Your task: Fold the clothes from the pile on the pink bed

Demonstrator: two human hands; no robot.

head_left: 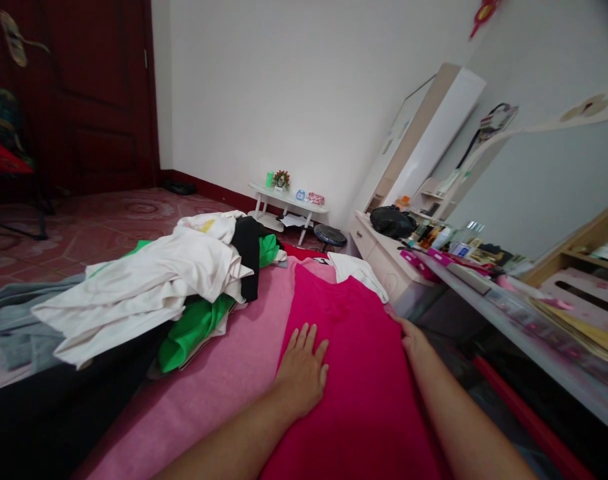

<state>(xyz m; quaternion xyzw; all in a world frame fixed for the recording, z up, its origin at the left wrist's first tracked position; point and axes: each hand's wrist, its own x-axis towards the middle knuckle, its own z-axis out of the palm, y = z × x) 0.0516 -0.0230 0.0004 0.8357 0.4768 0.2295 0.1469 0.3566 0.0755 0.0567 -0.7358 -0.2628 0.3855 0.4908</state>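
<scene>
A bright magenta garment (351,347), probably a shirt, lies spread on a pink cover (224,393). My left hand (303,367) rests flat on its left part, fingers stretched and apart. At the garment's right edge is my right hand (408,331), its fingers reaching forward along the cloth; some are hidden, and no pinch on the fabric shows. Beyond the garment's far end lies a white cloth (359,270). To the left is a heap of clothes with a white shirt (159,280) on top, a green piece (194,330) and black fabric (69,400).
A dressing table (384,257) with a black bag (391,221), bottles and a mirror (549,193) stands on the right. A low white shelf (284,197) is against the far wall, beside a round stool (330,235). A dark red door (84,93) is at far left.
</scene>
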